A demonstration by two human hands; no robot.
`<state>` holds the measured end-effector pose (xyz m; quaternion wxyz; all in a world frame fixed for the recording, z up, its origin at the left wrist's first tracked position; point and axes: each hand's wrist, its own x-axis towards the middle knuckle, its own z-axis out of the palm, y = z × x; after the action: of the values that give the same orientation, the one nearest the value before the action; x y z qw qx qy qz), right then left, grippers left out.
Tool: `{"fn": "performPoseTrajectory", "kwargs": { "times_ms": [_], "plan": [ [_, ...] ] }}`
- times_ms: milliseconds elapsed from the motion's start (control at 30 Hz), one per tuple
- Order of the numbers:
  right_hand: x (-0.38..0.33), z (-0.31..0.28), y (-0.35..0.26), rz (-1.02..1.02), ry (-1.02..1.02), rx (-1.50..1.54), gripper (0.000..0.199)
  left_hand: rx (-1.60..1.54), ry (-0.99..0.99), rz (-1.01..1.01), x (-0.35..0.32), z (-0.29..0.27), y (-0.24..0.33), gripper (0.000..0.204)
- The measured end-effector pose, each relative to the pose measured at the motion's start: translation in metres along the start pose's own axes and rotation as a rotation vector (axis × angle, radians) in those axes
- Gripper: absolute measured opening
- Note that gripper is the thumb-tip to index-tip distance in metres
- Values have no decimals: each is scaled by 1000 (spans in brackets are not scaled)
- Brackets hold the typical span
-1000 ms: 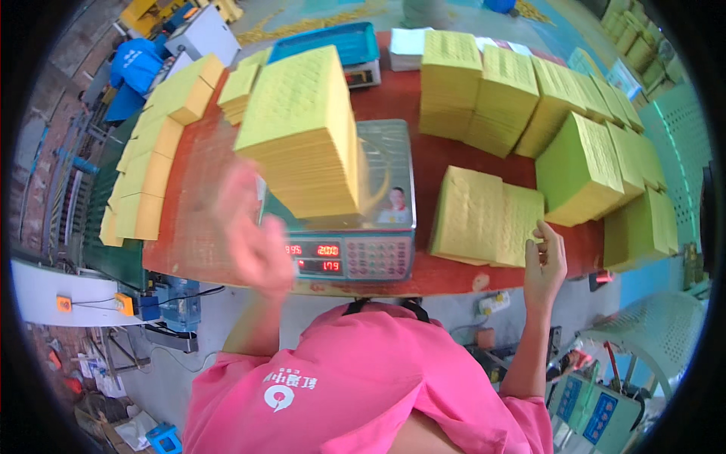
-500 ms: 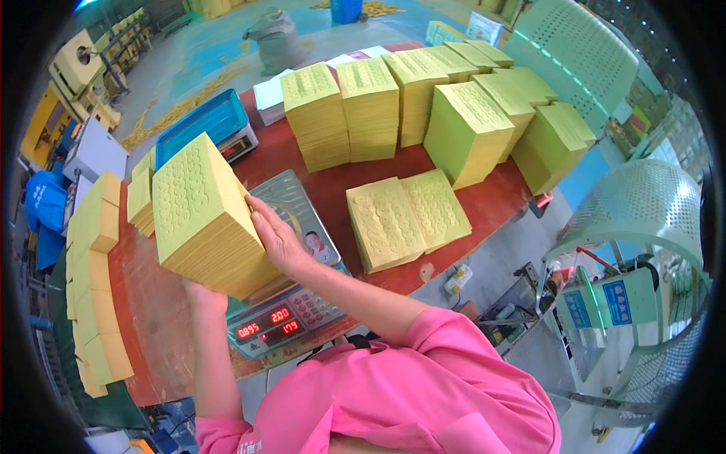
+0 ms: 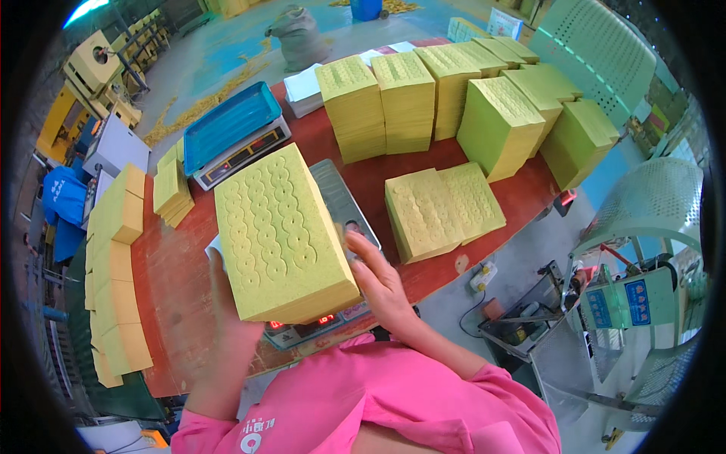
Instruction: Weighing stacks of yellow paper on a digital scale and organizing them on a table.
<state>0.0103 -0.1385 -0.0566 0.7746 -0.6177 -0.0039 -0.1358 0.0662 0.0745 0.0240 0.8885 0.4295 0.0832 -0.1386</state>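
we clamp the yellow stack (image 3: 281, 236) between left hand (image 3: 227, 318) and right hand (image 3: 380, 281), both grips pressing its sides, above the scale (image 3: 344, 208) to keep sheets square.

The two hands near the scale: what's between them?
In the head view, a thick stack of yellow paper sits between the left hand and right hand, above the scale.

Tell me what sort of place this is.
Probably a small paper workshop or packing floor. Both hands, left hand and right hand, hold a thick stack of yellow paper over a weighing scale on a red table; more yellow stacks stand in rows, beside machines.
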Motion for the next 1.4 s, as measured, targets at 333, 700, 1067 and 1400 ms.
{"fn": "performPoseTrajectory", "kwargs": {
  "times_ms": [333, 700, 1067, 1400],
  "plan": [
    [-29, -5, 35, 653, 39, 534, 30, 415, -138, -160, 9, 19, 50, 65],
    [-56, -112, -45, 396, -65, 439, 46, 482, -277, -102, -19, 95, 6, 62],
    [-53, -385, -64, 334, 641, 532, 46, 441, -680, -552, 38, 327, -223, 60],
    [15, -548, -2, 336, 717, 419, 34, 585, -535, -630, 125, 428, -351, 52]
  ]
}}
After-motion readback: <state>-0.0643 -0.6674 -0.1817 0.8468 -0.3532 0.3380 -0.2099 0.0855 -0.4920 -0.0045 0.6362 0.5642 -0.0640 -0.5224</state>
